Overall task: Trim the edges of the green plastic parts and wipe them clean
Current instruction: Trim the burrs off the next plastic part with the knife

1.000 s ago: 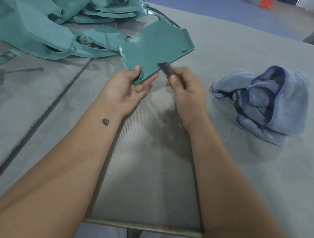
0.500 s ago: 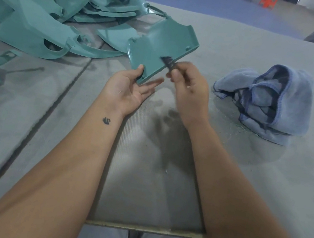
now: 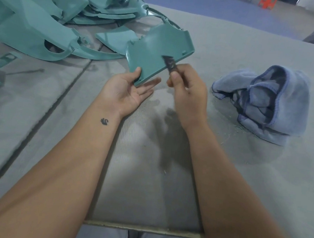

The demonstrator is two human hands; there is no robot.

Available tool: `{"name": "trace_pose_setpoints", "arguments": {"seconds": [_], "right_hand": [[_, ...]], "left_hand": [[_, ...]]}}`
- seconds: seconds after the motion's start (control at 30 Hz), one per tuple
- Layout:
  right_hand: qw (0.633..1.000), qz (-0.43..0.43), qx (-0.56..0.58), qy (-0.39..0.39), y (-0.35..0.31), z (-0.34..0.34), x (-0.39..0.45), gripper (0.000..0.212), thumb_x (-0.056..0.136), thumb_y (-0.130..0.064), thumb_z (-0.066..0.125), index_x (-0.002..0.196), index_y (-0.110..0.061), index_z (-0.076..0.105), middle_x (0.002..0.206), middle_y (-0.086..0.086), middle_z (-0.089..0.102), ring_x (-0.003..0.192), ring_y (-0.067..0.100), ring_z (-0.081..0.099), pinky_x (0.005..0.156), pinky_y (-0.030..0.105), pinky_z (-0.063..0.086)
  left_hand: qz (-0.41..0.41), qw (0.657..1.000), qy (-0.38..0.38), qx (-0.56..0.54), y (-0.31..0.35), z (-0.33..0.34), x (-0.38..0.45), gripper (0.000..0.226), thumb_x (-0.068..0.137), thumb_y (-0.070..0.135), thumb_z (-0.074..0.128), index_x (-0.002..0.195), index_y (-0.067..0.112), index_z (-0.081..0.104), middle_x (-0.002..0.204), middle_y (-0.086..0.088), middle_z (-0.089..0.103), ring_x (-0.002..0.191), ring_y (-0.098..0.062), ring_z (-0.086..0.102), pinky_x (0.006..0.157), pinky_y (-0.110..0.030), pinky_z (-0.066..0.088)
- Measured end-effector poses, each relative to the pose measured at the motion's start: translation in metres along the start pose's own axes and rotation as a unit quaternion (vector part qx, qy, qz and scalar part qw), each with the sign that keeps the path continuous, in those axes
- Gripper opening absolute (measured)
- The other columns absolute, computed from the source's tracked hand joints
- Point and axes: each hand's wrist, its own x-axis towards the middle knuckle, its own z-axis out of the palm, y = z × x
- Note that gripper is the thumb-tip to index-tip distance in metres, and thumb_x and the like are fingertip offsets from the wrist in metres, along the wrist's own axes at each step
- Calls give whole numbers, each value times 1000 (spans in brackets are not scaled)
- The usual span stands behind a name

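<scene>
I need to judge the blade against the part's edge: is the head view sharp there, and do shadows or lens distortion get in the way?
Head view: the blade is smeared by motion blur, so its contact with the green part is unclear; the right hand is slightly soft too; light is soft, without glare; the hands' shadow falls on the table, not the part; the wide-angle lens bows the table's far edge.

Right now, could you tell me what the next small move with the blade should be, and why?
Probably draw the blade along the green part's near edge: the right hand holds it against that edge while the left hand steadies the corner. The cloth lies untouched.
</scene>
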Motion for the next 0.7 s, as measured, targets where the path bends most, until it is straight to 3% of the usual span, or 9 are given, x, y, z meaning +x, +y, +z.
{"name": "trace_pose_setpoints", "arguments": {"seconds": [0.1, 0.2, 0.27, 0.4, 0.57, 0.7], "right_hand": [[998, -2, 39, 46, 1, -6, 0, 25, 94, -11, 48, 82, -32, 52, 69, -8, 54, 68, 18, 53, 66, 32, 45], [998, 14, -32, -47, 6, 0, 0, 19, 93, -12, 51, 82, -27, 56, 68, -7, 55, 70, 21, 55, 69, 38, 48], [997, 19, -42, -68, 6, 2, -1, 18, 92, -13, 53, 82, -27, 58, 68, -8, 55, 70, 20, 55, 69, 37, 48], [1000, 10, 4, 24, 4, -3, -1, 21, 92, -14, 51, 82, -31, 55, 67, -11, 55, 67, 11, 53, 65, 27, 44], [986, -20, -124, -110, 7, 4, 1, 11, 90, -16, 56, 87, -18, 67, 73, -7, 63, 73, 18, 58, 74, 39, 49], [999, 1, -31, -15, 5, -2, 0, 20, 90, -16, 54, 82, -33, 60, 69, -12, 58, 70, 12, 56, 69, 27, 46]], "left_hand": [[4, 1000, 3, -1, -1, 0, 0, 20, 103, 13, 38, 107, 14, 58, 96, -7, 73, 109, -24, 65, 110, -40, 37], [5, 1000, -1, 1, 0, -1, 0, 22, 103, 16, 37, 104, 16, 59, 94, -6, 74, 108, -21, 65, 110, -40, 38], [2, 1000, -4, 1, 0, -1, -1, 23, 103, 17, 37, 102, 17, 60, 94, -6, 74, 108, -21, 65, 110, -40, 38], [2, 1000, -4, 5, 0, 0, -1, 22, 103, 17, 37, 104, 17, 59, 91, -5, 75, 108, -20, 64, 108, -38, 38], [-1, 1000, -4, 4, 1, 0, -1, 22, 103, 17, 38, 98, 15, 59, 88, -7, 74, 94, -21, 69, 109, -38, 40], [-2, 1000, -8, 15, 1, -1, -1, 22, 103, 17, 37, 102, 19, 60, 94, -5, 74, 100, -19, 69, 104, -36, 41]]}}
